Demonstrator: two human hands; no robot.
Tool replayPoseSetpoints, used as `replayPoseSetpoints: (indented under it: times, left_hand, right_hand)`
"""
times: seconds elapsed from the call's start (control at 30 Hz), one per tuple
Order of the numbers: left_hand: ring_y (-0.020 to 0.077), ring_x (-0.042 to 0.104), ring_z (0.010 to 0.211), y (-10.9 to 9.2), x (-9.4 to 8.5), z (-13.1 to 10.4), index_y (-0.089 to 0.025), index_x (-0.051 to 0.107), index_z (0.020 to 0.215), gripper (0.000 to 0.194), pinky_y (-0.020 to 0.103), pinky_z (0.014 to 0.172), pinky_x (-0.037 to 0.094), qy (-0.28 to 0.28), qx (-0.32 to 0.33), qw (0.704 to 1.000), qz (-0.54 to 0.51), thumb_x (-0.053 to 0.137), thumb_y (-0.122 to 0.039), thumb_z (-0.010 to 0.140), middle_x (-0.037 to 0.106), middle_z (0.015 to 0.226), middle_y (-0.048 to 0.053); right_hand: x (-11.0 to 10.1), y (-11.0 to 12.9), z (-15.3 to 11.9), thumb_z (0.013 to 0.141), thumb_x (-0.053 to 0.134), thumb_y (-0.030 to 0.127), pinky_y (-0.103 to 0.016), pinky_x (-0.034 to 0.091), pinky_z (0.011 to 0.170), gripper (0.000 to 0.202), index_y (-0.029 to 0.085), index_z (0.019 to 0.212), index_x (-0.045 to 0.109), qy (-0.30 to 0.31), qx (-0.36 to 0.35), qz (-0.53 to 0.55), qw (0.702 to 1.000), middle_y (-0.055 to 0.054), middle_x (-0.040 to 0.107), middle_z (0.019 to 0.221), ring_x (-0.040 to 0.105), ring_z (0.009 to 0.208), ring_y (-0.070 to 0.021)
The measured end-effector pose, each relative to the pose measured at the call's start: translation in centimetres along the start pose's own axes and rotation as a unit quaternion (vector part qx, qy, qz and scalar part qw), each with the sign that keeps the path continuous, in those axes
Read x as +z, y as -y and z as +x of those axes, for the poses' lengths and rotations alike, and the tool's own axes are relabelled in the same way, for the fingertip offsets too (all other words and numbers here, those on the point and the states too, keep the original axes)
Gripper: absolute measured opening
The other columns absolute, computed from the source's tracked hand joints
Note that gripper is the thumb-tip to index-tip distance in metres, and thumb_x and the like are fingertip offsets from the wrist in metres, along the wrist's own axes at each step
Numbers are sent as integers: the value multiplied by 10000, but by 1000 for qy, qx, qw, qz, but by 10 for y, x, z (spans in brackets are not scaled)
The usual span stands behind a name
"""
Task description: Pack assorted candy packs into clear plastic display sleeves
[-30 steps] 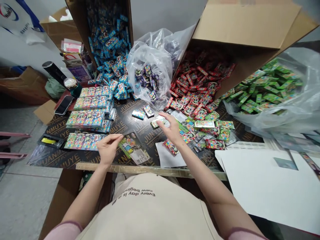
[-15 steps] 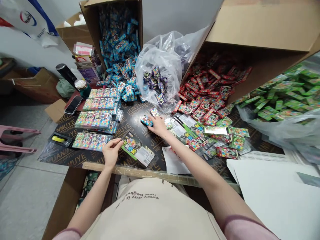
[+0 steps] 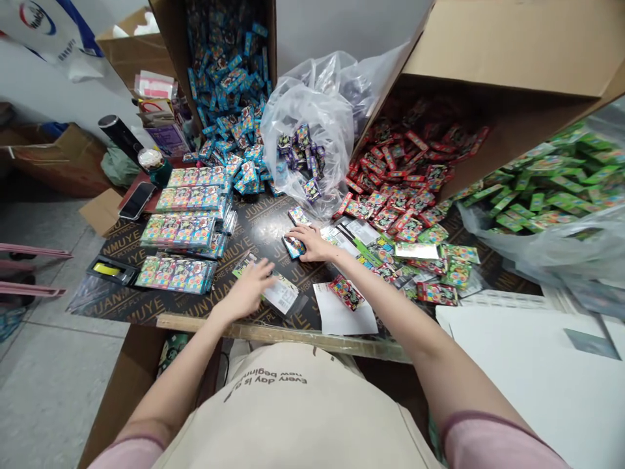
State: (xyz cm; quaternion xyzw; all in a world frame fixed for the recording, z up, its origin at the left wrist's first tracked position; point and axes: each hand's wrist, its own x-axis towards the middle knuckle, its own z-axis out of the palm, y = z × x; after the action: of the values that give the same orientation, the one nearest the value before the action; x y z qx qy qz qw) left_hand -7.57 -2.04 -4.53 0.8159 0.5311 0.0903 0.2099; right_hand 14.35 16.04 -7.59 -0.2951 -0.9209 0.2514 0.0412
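My left hand is over a flat printed packet near the table's front edge, its fingers apart and slightly blurred. My right hand has its fingers on a small blue box at mid-table. Just behind that hand lies a small purple box. A red packet rests on a white sheet under my right forearm. More printed packets lie to the right of my right hand.
Filled packs stand in stacks at left, beside a phone and a black tray. Behind are blue boxes, a plastic bag of purple boxes, and red boxes. Green boxes fill a bag at right.
My left hand has let go of the printed packet's corner and moved right over it, fingers spread. My right hand and the blue box have shifted slightly right and toward me.
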Motion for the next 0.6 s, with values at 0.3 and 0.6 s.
replayPoseSetpoints:
  times: [0.3, 0.6]
  left_hand:
    - [356, 387, 1326, -7, 27, 50, -195, 378, 1436, 875, 601, 1150, 123, 55, 69, 996, -4, 693, -243, 621, 446, 1390, 179]
    - [328, 458, 1170, -9, 10, 60, -212, 496, 1312, 761, 485, 1009, 403, -56, 32, 996, -56, 713, -259, 584, 436, 1232, 124]
  right_hand:
    - [-6, 23, -64, 712, 747, 535, -451, 446, 994, 616, 243, 1243, 632, -278, 14, 151, 949, -108, 553, 1187, 552, 1128, -272]
    - [23, 47, -106, 783, 706, 439, -529, 454, 954, 552, 213, 1273, 587, -279, -20, -19, 960, -179, 525, 1275, 508, 1187, -334]
